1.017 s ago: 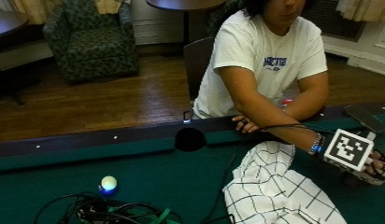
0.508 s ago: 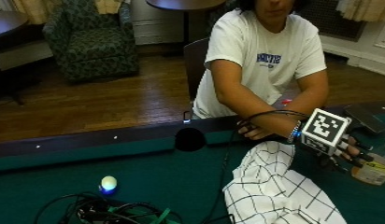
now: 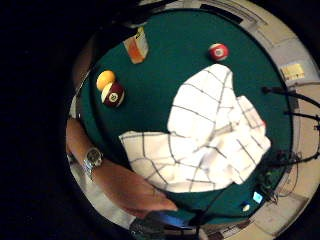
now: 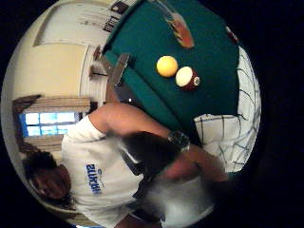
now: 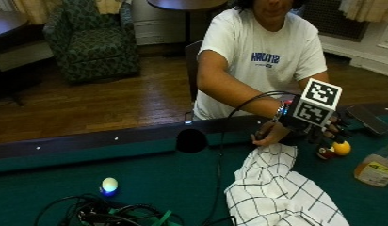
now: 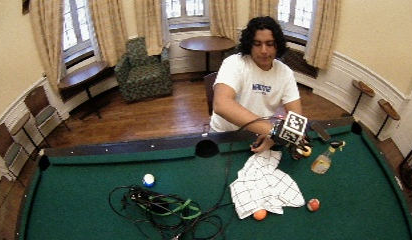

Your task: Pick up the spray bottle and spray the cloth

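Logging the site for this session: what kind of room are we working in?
Probably a lounge or games room: the work surface is a green pool table with pockets and billiard balls, and an armchair and curtained windows stand behind.

This looks like a billiard or games room in an old house or club: a full pool table with green felt, dark wooden rails and corner and side pockets fills the middle, with billiard balls scattered on the cloth. Around it runs a polished wooden floor, with a patterned green armchair, a round dark table and small side tables along the curved wall. Tall windows hung with beige curtains and cream panelled walls with white skirting close the room in.
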